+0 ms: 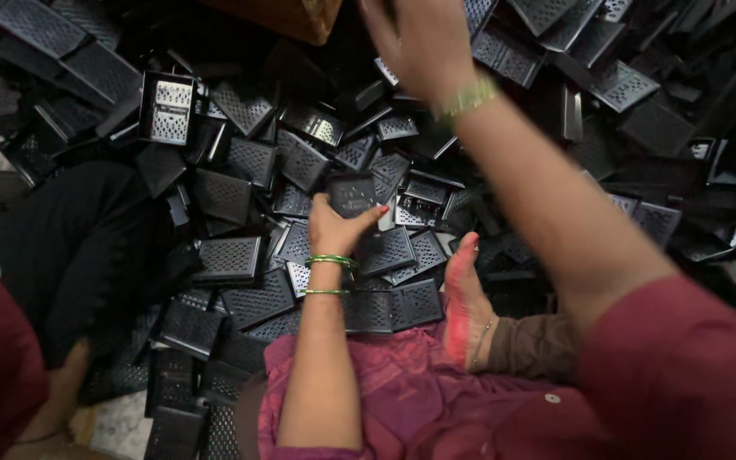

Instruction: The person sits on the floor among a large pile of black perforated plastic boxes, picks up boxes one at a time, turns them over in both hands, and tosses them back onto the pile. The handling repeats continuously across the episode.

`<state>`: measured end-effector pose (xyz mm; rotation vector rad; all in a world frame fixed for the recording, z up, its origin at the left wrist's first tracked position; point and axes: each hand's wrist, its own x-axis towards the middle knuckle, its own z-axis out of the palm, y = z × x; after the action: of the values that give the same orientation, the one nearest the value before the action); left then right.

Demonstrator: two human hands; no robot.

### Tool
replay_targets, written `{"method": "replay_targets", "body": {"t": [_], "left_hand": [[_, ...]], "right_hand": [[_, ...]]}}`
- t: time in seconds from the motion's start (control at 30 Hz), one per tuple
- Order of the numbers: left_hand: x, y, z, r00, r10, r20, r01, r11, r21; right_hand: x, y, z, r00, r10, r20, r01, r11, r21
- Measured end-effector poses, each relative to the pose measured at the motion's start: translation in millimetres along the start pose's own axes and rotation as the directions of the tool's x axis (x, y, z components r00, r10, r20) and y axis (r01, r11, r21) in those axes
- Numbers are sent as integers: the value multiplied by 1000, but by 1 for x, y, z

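Black plastic is lying everywhere: a deep heap of perforated rectangular grilles [240, 162] is covering the floor around the seated person. The left hand [340, 228] is closing its fingers and thumb around one small dark grille piece [351, 194], holding it upright just above the heap's middle; green bangles [330, 264] are circling that wrist. The right hand [419, 43] is reaching out over the far side of the heap, blurred, its fingers running off the top edge, so I cannot tell how far it is open or whether it has anything in it; a green-gold bracelet [468, 98] is sitting on its wrist. A bare foot [464, 302] is resting at the near edge of the heap, beside maroon cloth [436, 383] on the lap. A brown box corner [287, 17] is showing beyond the heap.
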<state>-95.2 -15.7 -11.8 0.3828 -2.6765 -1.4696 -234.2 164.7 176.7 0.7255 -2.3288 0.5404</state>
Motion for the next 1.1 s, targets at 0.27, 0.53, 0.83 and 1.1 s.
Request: {"method": "replay_targets", "body": {"t": [0.27, 0.53, 0.83, 1.1], "left_hand": [[9, -23, 18, 966, -178, 188, 257, 576, -776], [25, -54, 17, 988, -60, 140, 150, 257, -955], [6, -1, -14, 960, 156, 231, 227, 42, -973], [-6, 16, -25, 926, 126, 356, 337, 148, -930]], "right_hand": [[-183, 57, 75, 933, 268, 239, -152, 898, -414], [-143, 52, 53, 654, 578, 488, -257, 777, -575], [-175, -44, 0, 811, 369, 454, -583, 443, 681], [-180, -107, 45, 730, 406, 550, -669, 259, 697]]}}
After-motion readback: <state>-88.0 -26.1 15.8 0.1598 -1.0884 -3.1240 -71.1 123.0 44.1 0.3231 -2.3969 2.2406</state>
